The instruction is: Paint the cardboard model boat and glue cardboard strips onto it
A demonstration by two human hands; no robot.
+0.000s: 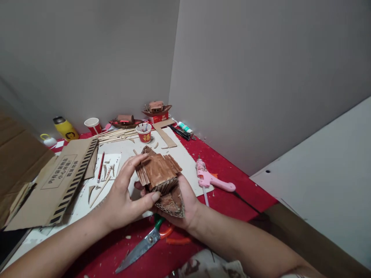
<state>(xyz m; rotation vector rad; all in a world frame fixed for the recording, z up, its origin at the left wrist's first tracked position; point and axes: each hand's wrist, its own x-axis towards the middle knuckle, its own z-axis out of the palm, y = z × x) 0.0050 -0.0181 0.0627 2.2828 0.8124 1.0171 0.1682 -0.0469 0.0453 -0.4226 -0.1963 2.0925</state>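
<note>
A brown cardboard model boat with a ribbed roof is held up over the table between both hands. My left hand grips its left side, thumb at the near edge of the roof and fingers over the far edge. From below and the right, my right hand cradles the hull, most of its fingers hidden under the boat. Beneath the hands lie scissors with green and orange handles. To the right rests a pink hot glue gun with a glue stick in it.
Printed cardboard lies at left, beside a red pen and cardboard scraps. Behind stand a paper cup, another cup, a yellow bottle, thin wooden sticks and two model boats. Grey walls enclose the red-covered table.
</note>
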